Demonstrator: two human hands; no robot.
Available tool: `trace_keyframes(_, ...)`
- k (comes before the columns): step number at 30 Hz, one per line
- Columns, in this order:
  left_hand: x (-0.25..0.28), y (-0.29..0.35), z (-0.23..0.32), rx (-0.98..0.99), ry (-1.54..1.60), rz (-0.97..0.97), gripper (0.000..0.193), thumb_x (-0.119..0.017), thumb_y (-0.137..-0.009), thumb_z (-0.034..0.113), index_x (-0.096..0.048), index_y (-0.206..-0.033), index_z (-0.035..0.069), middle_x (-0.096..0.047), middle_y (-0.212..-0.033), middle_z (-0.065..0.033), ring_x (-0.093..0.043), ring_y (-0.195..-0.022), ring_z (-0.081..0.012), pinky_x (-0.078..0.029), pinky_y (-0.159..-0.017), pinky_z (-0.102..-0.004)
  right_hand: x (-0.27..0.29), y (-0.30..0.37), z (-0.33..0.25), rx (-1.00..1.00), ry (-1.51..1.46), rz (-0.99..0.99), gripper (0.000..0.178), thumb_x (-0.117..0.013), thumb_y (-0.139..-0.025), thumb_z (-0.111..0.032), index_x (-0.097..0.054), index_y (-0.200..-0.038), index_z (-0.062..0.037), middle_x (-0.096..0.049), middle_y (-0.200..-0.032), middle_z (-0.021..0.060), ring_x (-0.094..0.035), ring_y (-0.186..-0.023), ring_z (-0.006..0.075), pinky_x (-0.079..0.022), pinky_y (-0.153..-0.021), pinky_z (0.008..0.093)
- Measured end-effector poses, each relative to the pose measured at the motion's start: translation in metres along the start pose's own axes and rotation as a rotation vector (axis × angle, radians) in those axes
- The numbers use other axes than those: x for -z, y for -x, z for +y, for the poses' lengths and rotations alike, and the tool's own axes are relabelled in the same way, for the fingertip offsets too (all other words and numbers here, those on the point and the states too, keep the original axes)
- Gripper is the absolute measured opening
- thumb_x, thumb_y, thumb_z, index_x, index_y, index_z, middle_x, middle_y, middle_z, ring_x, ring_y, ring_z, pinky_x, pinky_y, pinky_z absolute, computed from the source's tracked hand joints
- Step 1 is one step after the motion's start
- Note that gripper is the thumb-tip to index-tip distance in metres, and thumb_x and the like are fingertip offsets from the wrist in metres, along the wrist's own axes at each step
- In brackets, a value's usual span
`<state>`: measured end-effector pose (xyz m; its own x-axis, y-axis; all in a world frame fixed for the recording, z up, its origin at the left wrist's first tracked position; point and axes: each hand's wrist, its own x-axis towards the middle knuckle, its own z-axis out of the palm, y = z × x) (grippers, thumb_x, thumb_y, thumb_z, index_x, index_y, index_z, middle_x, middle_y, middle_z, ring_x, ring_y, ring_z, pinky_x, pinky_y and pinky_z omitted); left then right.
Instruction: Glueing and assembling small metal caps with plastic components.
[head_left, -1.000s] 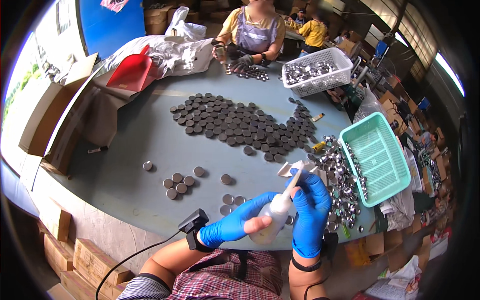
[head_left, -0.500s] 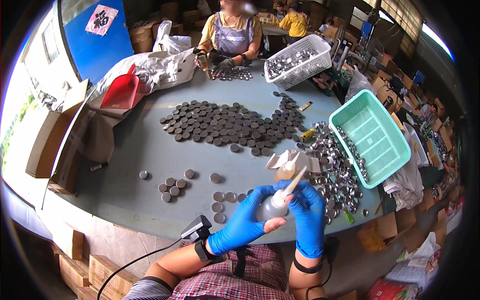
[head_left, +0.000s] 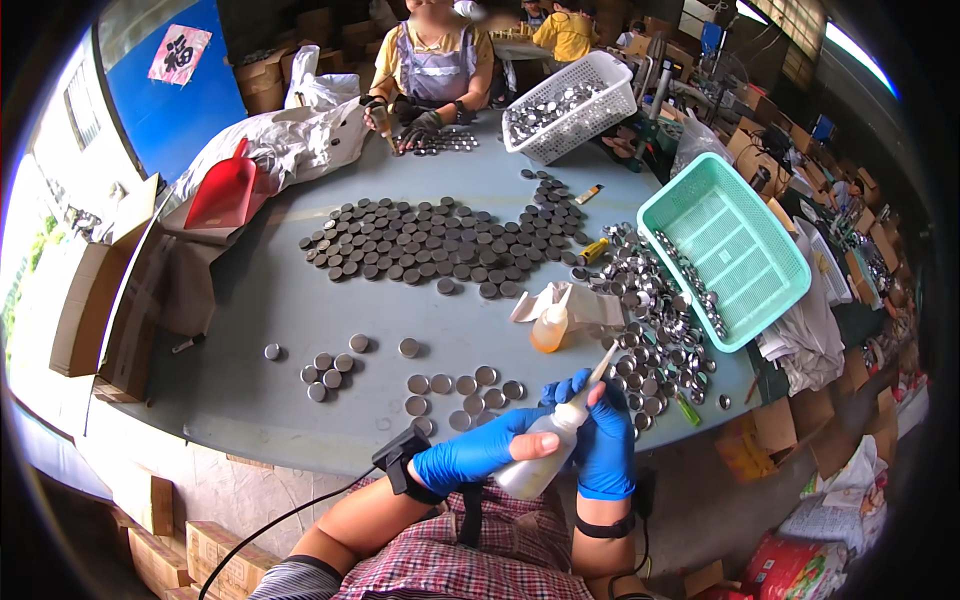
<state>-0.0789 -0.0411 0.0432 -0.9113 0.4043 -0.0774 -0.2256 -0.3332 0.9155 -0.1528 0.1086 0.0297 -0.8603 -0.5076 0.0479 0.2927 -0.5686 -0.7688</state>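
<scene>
My left hand [head_left: 475, 452], in a blue glove with the thumb tip bare, is wrapped round a whitish squeeze bottle [head_left: 527, 474] with a long tapered nozzle. My right hand [head_left: 606, 452], gloved the same way, grips the bottle's cap and the base of its nozzle. The bottle is tilted, nozzle pointing up and to the right, above the table's front edge. Beyond it stands a second bottle [head_left: 549, 330] with amber liquid. Several round metal caps [head_left: 466, 385] lie open side up just left of my hands.
Many dark discs [head_left: 420, 240] cover the middle of the table [head_left: 240, 310]. Loose shiny caps [head_left: 655, 330] are heaped at the right beside a green basket [head_left: 740, 260]. A white basket [head_left: 570, 105], a red dustpan [head_left: 222, 192] and a co-worker [head_left: 432, 70] are at the far side.
The bottle has come lower and nearer to me, and tilts more to the right. Both hands moved down with it, uncovering more caps and the amber bottle. The whole view shifted slightly.
</scene>
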Motion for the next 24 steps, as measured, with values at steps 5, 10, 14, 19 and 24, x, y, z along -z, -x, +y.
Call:
trace_keyframes(5, -0.004, 0.004, -0.016, 0.175, 0.217, -0.087, 0.078, -0.049, -0.086, 0.065, -0.047, -0.126, -0.002, -0.059, -0.108, -0.0110, -0.061, -0.090, -0.0150, -0.050, -0.074, -0.0252, -0.002, 0.003, -0.001, -0.091, -0.262, 0.020, 0.030, -0.060, -0.091, -0.032, -0.056, -0.107, -0.0069, -0.060, -0.096, 0.0066, -0.055, -0.100, 0.0269, -0.043, -0.092, 0.0440)
trace_keyframes(10, -0.006, 0.005, 0.006, 0.143, 0.112, -0.059, 0.078, -0.050, -0.085, 0.065, -0.048, -0.124, -0.003, -0.060, -0.105, -0.0099, -0.060, -0.090, -0.0150, -0.049, -0.075, -0.0255, -0.010, 0.010, -0.013, -0.065, -0.192, 0.173, 0.031, -0.059, -0.092, -0.032, -0.056, -0.109, -0.0074, -0.060, -0.106, 0.0068, -0.055, -0.095, 0.0207, -0.046, -0.085, 0.0363)
trace_keyframes(14, -0.015, 0.006, 0.014, 0.129, 0.109, 0.011, 0.081, -0.054, -0.081, 0.067, -0.050, -0.121, -0.003, -0.061, -0.099, -0.0115, -0.062, -0.086, -0.0171, -0.051, -0.073, -0.0269, -0.020, 0.013, -0.016, -0.024, -0.125, 0.251, 0.030, -0.057, -0.093, -0.034, -0.056, -0.107, -0.0077, -0.059, -0.103, 0.0049, -0.053, -0.086, 0.0166, -0.046, -0.074, 0.0302)
trace_keyframes(19, -0.005, 0.007, 0.012, 0.162, 0.006, -0.047, 0.073, -0.054, -0.085, 0.061, -0.053, -0.117, -0.004, -0.061, -0.098, -0.0109, -0.061, -0.086, -0.0165, -0.050, -0.072, -0.0268, -0.020, 0.013, -0.017, 0.008, -0.134, 0.256, 0.029, -0.057, -0.093, -0.036, -0.057, -0.104, -0.0087, -0.056, -0.091, 0.0014, -0.048, -0.073, 0.0136, -0.042, -0.065, 0.0278)
trace_keyframes(24, -0.006, 0.012, 0.014, 0.112, 0.025, -0.008, 0.069, -0.055, -0.087, 0.058, -0.053, -0.116, -0.004, -0.061, -0.097, -0.0105, -0.061, -0.085, -0.0160, -0.051, -0.072, -0.0262, -0.009, 0.004, -0.012, -0.076, -0.290, 0.208, 0.024, -0.055, -0.094, -0.033, -0.057, -0.094, -0.0090, -0.048, -0.074, -0.0027, -0.041, -0.064, 0.0106, -0.035, -0.061, 0.0261)
